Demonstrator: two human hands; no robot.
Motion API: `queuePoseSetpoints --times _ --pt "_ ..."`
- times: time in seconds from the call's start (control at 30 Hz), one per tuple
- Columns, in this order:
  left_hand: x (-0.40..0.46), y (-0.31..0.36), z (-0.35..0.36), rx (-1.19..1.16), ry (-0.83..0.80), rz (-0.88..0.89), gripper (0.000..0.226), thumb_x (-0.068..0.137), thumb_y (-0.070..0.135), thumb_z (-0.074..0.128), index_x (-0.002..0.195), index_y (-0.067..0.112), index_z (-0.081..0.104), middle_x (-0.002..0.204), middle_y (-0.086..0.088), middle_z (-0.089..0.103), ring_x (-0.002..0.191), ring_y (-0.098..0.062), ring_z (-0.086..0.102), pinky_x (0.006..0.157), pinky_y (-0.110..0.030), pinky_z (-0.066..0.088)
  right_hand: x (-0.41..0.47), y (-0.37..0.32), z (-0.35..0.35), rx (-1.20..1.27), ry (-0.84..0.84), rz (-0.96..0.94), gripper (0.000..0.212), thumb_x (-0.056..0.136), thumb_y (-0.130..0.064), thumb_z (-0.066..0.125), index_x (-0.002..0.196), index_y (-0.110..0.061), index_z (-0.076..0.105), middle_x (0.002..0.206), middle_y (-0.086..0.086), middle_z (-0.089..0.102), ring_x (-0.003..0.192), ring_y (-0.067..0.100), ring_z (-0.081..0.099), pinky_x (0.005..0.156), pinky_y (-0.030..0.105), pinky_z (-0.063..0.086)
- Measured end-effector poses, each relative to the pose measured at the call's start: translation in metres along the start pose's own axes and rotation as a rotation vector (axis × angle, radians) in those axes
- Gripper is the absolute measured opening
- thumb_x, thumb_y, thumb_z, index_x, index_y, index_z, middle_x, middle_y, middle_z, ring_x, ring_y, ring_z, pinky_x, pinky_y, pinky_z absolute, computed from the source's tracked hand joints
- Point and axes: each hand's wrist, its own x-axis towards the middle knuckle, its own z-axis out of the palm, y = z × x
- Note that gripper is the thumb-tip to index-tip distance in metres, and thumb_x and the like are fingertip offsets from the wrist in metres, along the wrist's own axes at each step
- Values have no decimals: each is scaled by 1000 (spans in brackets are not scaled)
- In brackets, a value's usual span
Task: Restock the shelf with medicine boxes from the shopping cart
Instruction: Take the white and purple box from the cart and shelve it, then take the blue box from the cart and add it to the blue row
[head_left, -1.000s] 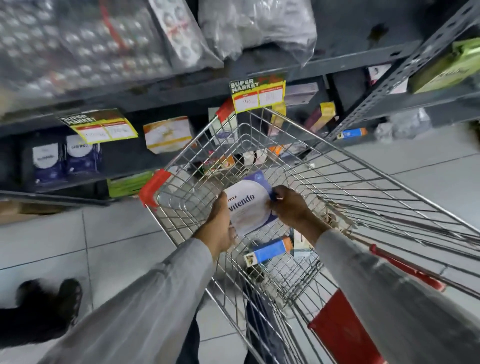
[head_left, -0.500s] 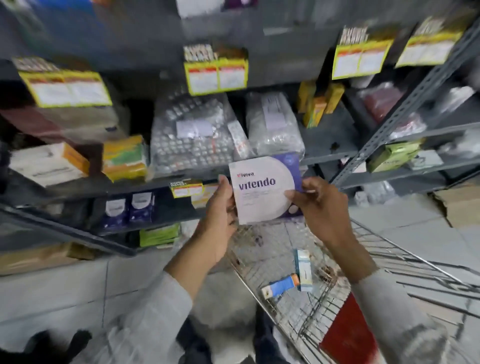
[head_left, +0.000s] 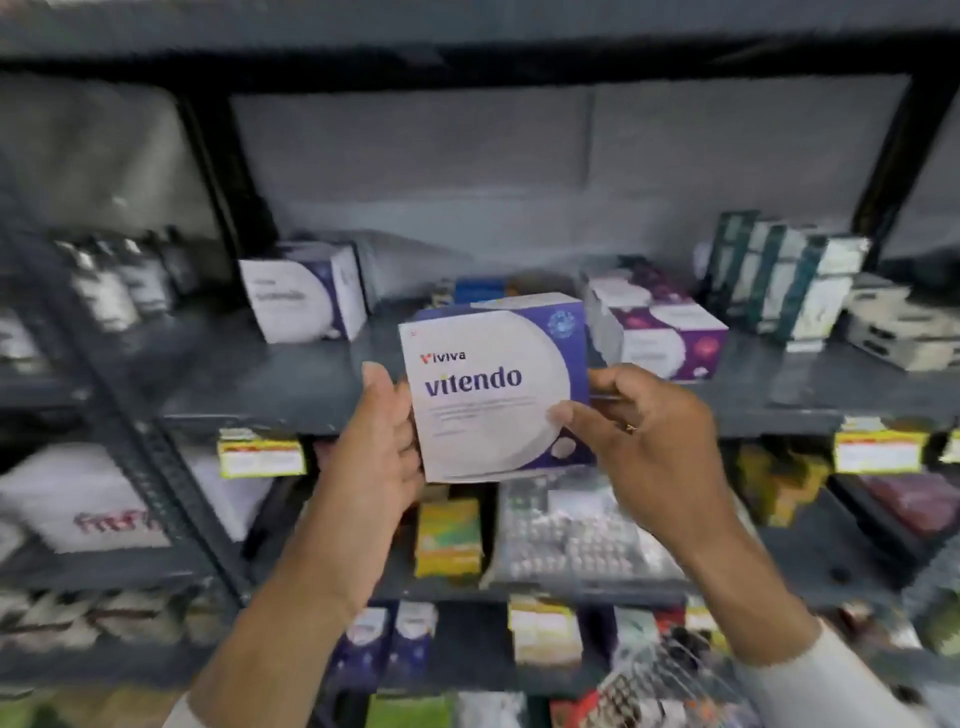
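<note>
I hold a white and purple Vitendo box upright in front of the grey upper shelf. My left hand grips its left edge and my right hand grips its right edge, thumb on the front face. A matching Vitendo box stands on that shelf to the left. Just behind and right of my box sit white and magenta boxes. The wire shopping cart shows only as a corner at the bottom right, its contents hidden.
Tall teal and white cartons stand at the shelf's right, dark bottles at its left. Yellow price tags hang on the shelf edge. Blister packs and a yellow-green box fill the shelf below. Black uprights frame the bay.
Both hands have lifted the Vitendo box out of the cart and up to the upper shelf's height. The view has tilted up from the cart to the shelves.
</note>
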Motion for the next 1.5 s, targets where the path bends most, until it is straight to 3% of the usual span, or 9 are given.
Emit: queuePoseSetpoints --times 0.13,0.23,0.33,0.53,0.83,1.0,1.13,1.27,1.5 --pt "26 29 -61 58 76 102 75 87 78 32 142 32 56 137 5 69 127 -16 64 112 -41 43 56 -13 81 16 -88 -51 15 85 -14 73 99 -19 72 94 -9 79 71 4 76 71 30 61" --pt "47 36 -102 128 186 166 66 87 73 32 131 36 63 126 13 74 120 -8 67 110 -39 46 90 -19 142 20 -192 -16 27 80 -14 69 106 -21 71 104 -9 77 85 4 74 78 18 56" --pt "73 33 -139 145 274 204 50 102 61 24 115 40 67 108 23 77 106 2 70 108 -36 45 112 -20 196 61 -308 47 42 81 -9 69 121 -22 63 118 -4 73 103 14 70 88 35 59" --pt "107 27 -186 159 365 199 45 107 52 17 114 44 62 98 32 76 98 13 68 93 -22 46 133 -11 263 120 -371 91 56 83 -5 71 132 -23 52 131 0 68 118 20 66 97 40 57" --pt "127 -3 -208 259 368 243 62 96 72 33 143 36 50 141 8 65 133 -12 57 117 -45 38 139 11 282 122 -399 114 59 88 -7 73 136 -23 45 142 1 60 127 21 60 100 42 56" --pt "126 -3 -191 146 645 317 35 105 53 36 113 39 68 111 12 77 117 -18 69 94 -38 54 124 12 255 184 -429 52 67 94 -1 64 151 -24 37 154 -1 49 141 16 48 90 15 52" --pt "103 -7 -154 47 868 546 40 99 37 51 128 14 62 117 -10 70 105 -21 69 81 -29 55 88 25 188 280 -251 -85 54 91 10 55 138 -16 52 139 6 63 125 15 63 104 28 52" --pt "74 -51 -90 129 667 603 27 103 32 44 115 18 63 103 -9 66 97 -20 66 87 -32 51 30 60 97 294 -137 -100 44 87 9 54 112 -26 64 113 7 74 101 21 75 92 39 59" --pt "13 -207 62 268 254 396 24 104 23 48 118 12 64 116 -19 68 106 -19 65 97 -34 50 -57 158 -51 121 -67 127 30 94 10 58 104 -16 68 93 8 77 79 20 75 76 36 61"
